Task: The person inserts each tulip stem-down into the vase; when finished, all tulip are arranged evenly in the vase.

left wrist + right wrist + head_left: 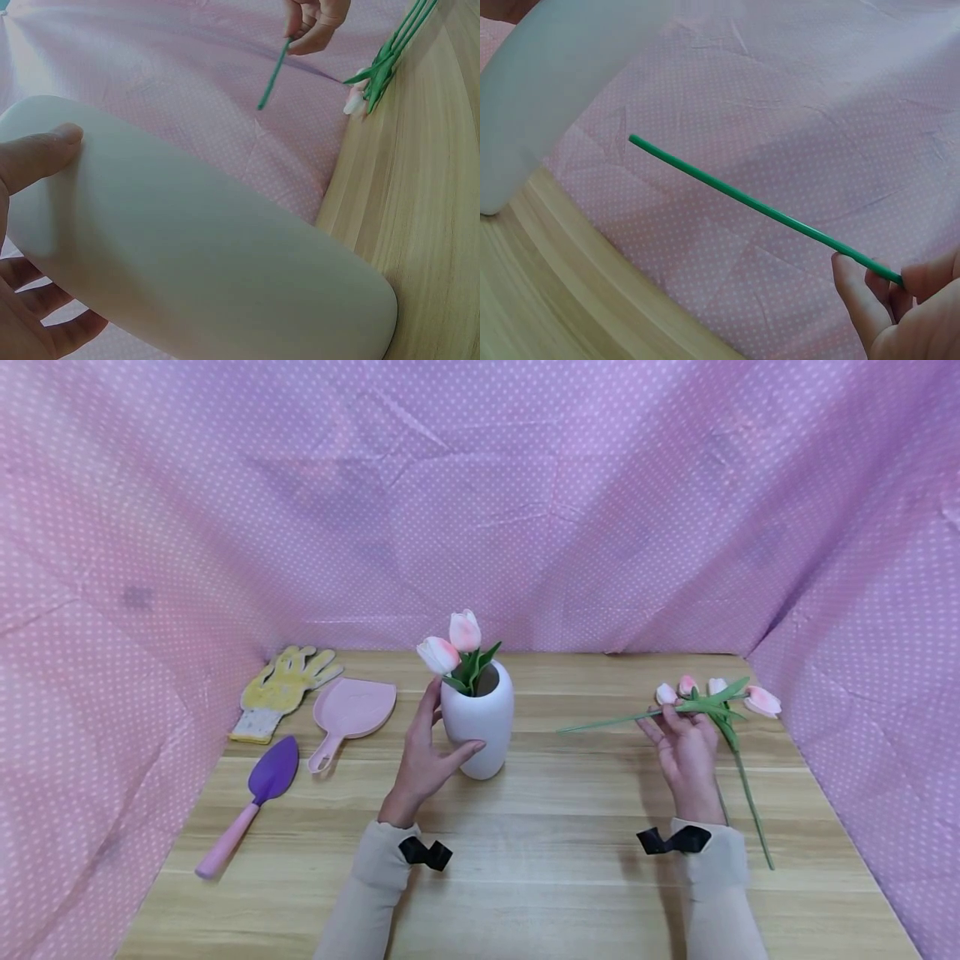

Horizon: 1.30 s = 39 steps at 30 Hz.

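The left hand (423,764) curves broadly round the vase (483,727), thumb across its near side, fingers along its left. The vase stands upright on the table (555,860) and holds two tulips (465,632), their pink-white blooms and green leaves above its mouth. The right hand (692,764), well apart from the vase, pinches another tulip (600,723) by its stem, the bare end pointing left. More tulips (742,777) lie beside that hand; dustpan (363,706), trowel (273,770) and glove (277,691) lie left of the vase

Smooth vase (480,727) (ceramic-looking); glossy, plastic-looking stem (765,210); wood-grain tabletop (555,868); creased cloth backdrop (480,510)
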### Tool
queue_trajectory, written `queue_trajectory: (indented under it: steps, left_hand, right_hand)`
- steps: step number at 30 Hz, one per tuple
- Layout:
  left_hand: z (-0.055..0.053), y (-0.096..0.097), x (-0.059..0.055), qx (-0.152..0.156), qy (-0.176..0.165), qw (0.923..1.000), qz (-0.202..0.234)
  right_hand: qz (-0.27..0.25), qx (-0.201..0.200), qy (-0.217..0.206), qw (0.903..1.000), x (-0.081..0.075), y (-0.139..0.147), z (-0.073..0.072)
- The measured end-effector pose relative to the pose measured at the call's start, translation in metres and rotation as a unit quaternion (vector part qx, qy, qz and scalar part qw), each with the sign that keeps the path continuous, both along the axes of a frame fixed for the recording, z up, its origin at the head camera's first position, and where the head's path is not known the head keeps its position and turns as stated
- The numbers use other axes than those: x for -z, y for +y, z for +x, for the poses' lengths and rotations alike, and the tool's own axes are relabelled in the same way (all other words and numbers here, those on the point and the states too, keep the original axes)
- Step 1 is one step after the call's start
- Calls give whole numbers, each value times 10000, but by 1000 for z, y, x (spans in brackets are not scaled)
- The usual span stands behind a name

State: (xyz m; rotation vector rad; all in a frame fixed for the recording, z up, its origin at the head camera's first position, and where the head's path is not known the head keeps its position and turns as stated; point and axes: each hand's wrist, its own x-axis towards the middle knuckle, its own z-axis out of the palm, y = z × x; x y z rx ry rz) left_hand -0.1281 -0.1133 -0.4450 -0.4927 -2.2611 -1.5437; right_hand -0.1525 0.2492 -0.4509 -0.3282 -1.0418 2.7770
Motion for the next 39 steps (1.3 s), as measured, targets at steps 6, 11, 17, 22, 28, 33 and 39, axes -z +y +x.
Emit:
queue_trajectory:
  steps: [6,11,17,22,28,33,39]
  left_hand:
    - [-1,0,-1,38,46,10000,36]
    - [-1,0,0,21,42,10000,11]
    - [0,1,0,30,-12,10000,37]
    - [0,1,0,28,-16,10000,47]
    - [-1,1,1,10,43,10000,32]
    - [0,0,1,-13,30,10000,5]
    - [0,1,-1,-21,-32,10000,11]
  right_hand:
    - [-143,391,-161,9990,-10,-4,2]
    - [-250,452,31,9987,-13,-6,4]
    - [-294,474,361,9978,-18,-11,6]
    - [-543,605,699,9942,-27,-17,5]
    - [-761,542,1140,9891,-40,-24,4]
    - [-833,415,1276,9874,-54,-29,2]
    - [-607,343,1434,9872,-76,-41,0]
